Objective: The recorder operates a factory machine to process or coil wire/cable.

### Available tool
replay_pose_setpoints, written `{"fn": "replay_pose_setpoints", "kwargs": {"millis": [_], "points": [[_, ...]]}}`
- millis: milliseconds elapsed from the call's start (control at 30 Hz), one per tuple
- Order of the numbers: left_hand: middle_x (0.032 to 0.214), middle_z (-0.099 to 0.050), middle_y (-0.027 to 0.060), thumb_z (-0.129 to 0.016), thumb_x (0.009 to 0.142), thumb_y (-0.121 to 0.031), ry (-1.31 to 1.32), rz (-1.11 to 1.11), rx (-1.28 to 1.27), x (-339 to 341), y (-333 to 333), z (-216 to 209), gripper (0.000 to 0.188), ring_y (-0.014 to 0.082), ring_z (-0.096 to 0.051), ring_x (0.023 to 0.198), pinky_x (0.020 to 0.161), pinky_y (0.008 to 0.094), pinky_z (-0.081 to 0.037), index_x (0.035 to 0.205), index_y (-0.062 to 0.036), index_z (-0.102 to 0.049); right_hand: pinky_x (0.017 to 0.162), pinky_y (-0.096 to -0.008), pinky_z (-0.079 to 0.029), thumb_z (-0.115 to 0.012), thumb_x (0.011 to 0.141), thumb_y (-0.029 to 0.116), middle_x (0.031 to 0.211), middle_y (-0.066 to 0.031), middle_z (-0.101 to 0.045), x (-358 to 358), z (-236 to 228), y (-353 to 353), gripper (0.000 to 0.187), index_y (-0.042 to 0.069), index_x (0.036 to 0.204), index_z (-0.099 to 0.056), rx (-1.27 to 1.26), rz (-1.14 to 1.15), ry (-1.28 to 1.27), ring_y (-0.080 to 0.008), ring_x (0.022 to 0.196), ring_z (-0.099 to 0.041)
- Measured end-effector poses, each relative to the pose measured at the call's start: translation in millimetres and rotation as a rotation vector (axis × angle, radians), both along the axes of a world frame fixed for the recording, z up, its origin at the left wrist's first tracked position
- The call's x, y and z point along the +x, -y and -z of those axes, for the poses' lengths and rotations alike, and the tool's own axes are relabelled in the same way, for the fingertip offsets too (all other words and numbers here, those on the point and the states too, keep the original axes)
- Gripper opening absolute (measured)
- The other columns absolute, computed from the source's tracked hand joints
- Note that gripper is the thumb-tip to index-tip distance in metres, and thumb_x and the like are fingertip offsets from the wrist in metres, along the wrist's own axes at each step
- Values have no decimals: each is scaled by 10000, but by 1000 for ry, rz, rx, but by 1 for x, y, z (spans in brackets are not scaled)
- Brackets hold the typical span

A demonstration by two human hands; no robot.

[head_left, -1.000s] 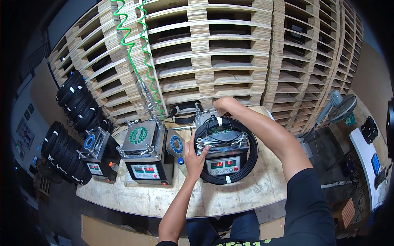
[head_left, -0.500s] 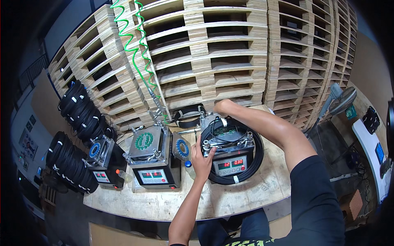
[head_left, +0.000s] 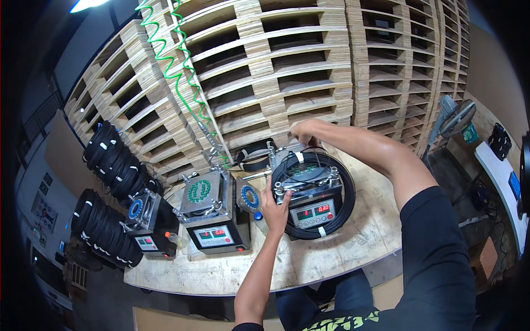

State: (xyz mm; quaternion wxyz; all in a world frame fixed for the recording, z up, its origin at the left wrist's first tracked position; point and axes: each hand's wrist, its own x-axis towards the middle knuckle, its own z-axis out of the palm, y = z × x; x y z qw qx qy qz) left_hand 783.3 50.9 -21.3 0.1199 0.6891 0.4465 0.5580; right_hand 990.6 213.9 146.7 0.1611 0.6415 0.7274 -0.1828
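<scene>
A large coil of black cable (head_left: pixel 350 201) with white ties hangs around a metal-topped machine (head_left: pixel 302 216) that has a lit red display. At its near left corner is my left hand (head_left: pixel 275 212), fingers stretched up along the side and thumb apart, touching the machine and the coil's left edge. Beyond the machine's far side my right hand (head_left: pixel 305 132) reaches over with bent fingers, close to the top of the coil. Whatever sits between those fingers is too small to make out. Loose thin cable loops lie across the machine's top plate, over green pegs.
Two similar machines (head_left: pixel 207 207) (head_left: pixel 148 220) stand to the left on the wooden table (head_left: pixel 265 270). Bottles with blue (head_left: pixel 258 216) and orange (head_left: pixel 168 235) caps are between them. Black cable coils (head_left: pixel 105 229) stack at far left. Wooden pallets (head_left: pixel 265 71) rise behind; a green air hose (head_left: pixel 182 83) hangs there.
The view has shifted slightly. My right hand has come round the far side, its bent fingers now showing near the coil's top. My left hand stays at the machine's left corner.
</scene>
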Motion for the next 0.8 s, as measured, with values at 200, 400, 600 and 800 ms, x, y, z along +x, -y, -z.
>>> {"fn": "replay_pose_setpoints", "kwargs": {"millis": [200,400,600,800], "points": [[1149,-572,215,-627,947,-339,1,88,-19,-30,-18,-7,515,346,-591,1028,919,411,-456,1333,-11,-528,815,-466,-525,-677,801,94,1042,-245,-661,12,37,52,231,11,1009,-623,710,-26,-362,-406,1024,-639],[984,-667,176,-637,943,-267,-43,247,-21,7,-81,-119,285,324,-659,873,806,403,-519,1001,12,-652,759,-514,-477,-667,859,107,880,-258,-647,27,95,69,201,-10,946,-528,932,373,-841,-462,908,-619],[928,-721,186,-660,881,-205,-1155,326,-580,58,-145,-163,290,279,-719,791,678,385,-582,1043,35,-683,725,-529,-460,-626,896,84,834,-253,-625,13,91,75,174,-2,965,-493,946,350,-1018,-483,860,-595],[939,-716,212,-656,846,-99,-1337,296,-588,84,-153,-165,245,295,-729,771,592,398,-589,1042,44,-686,729,-553,-469,-581,934,107,882,-256,-643,18,92,79,156,11,1000,-477,978,322,-941,-489,892,-601]]}}
